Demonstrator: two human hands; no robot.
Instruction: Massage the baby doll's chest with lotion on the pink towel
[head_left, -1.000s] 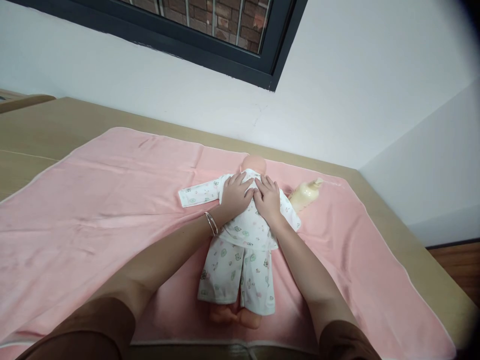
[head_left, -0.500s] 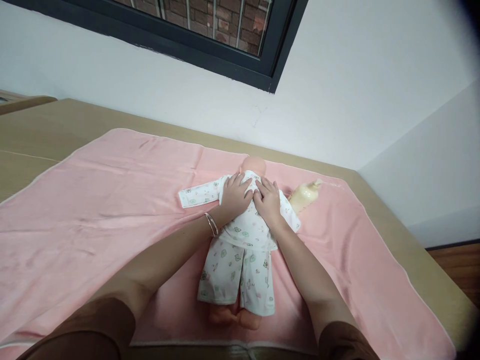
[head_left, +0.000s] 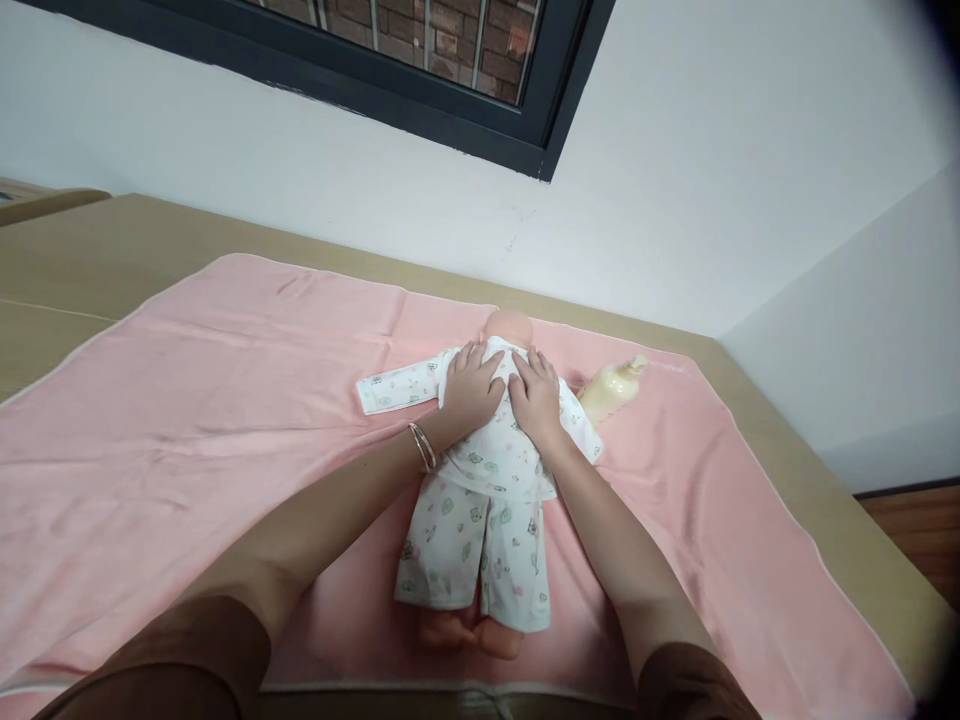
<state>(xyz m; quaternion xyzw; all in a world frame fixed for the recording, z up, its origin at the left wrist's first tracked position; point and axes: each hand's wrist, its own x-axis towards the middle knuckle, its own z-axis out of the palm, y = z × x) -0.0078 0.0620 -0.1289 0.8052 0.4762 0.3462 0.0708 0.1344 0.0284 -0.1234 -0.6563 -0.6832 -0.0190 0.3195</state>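
Note:
A baby doll (head_left: 508, 327) lies face down, its head pointing away from me. It wears a white printed top (head_left: 491, 455) and matching trousers (head_left: 442, 545); its bare feet (head_left: 499, 638) stick out toward me. My left hand (head_left: 472, 388) rests flat on the left of the doll's upper back, fingers spread. On the right of the upper back lies my right hand (head_left: 536, 395), also flat with fingers apart. The thumbs sit close together, not touching. One sleeve stretches out to the left. By the right sleeve a baby bottle (head_left: 611, 388) with pale yellow contents lies partly hidden.
Under the doll a pink blanket (head_left: 225, 400) spreads over the wooden table (head_left: 847, 540), wrinkled in places. A white wall (head_left: 660, 200) with a dark-framed window (head_left: 551, 150) stands behind the table. Wooden flooring (head_left: 919, 540) shows at the far right.
My right hand's fingers have shifted slightly, with the thumb a little farther from my left hand. The doll and the bottle stay where they were.

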